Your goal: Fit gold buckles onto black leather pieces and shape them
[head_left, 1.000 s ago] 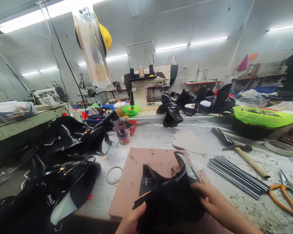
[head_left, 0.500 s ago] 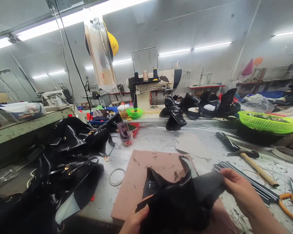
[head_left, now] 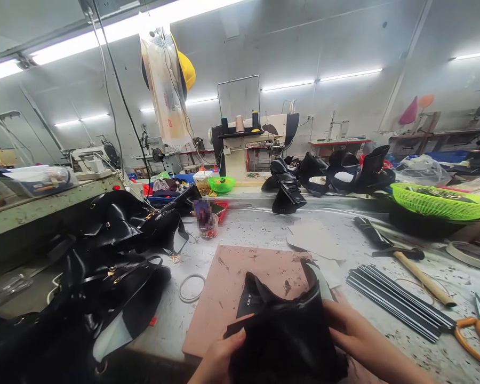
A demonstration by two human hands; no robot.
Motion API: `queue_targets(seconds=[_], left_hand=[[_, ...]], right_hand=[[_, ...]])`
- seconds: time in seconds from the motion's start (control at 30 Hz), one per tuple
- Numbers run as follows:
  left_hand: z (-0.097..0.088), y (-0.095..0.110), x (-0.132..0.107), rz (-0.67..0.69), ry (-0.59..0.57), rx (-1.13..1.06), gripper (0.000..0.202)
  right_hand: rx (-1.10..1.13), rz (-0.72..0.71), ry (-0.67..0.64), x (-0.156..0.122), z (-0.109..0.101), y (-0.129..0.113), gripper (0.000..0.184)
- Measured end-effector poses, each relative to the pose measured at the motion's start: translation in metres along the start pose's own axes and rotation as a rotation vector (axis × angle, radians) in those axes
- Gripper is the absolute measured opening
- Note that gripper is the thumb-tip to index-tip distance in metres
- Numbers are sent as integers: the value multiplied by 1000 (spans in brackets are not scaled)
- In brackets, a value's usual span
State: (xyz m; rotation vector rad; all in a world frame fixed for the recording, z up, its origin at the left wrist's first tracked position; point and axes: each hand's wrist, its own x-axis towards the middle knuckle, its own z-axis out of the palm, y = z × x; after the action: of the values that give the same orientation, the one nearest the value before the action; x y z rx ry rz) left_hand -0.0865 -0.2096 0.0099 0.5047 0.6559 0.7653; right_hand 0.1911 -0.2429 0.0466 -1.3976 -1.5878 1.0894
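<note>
A black leather boot upper (head_left: 284,336) with small white print on its lining is held low over a pinkish board (head_left: 212,298). My left hand (head_left: 223,352) grips its near left edge, thumb on top. At the opposite side, my right hand (head_left: 350,330) is closed around the right edge; its fingertips are partly hidden behind the leather. A curved strip of the upper stands up at its far right end. To the right of my right hand lie several black strips with white lines (head_left: 400,301).
Orange-handled scissors (head_left: 478,330), a wooden-handled hammer (head_left: 424,277) and a green basket (head_left: 440,205) are on the right. Black leather pieces with buckles (head_left: 116,229) are heaped on the left. More black uppers (head_left: 328,173) stand before a sewing machine (head_left: 256,136). A ring (head_left: 192,288) lies beside the board.
My right hand has moved left, in against the upper. The dark flap it was holding out to the right is now folded in or hidden. My left hand has kept its grip.
</note>
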Motion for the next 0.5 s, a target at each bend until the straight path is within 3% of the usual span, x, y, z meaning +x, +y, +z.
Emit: queue_targets(seconds=[0.1,0.2,0.27,0.33,0.43,0.5], left_hand=[[-5,-1,2,-12,-9,3,40],[-2,3,0,-26,-2,-9,38],[2,6,-2,-26,0,-24,33],[4,9,-5,-21,-5,-52,29],[0,10,-6,-2,-39,-108,27],[-7,10,-6,37,-71,-132,27]], right_hand=[[101,144,351,6,-16,16,32],[412,289,662,9,-33,27,50],[520,277,709,7,-36,29,68],[453,229,743,1,-31,29,77],[288,289,756,-12,-7,28,69],[317,360,647,-18,13,24,62]])
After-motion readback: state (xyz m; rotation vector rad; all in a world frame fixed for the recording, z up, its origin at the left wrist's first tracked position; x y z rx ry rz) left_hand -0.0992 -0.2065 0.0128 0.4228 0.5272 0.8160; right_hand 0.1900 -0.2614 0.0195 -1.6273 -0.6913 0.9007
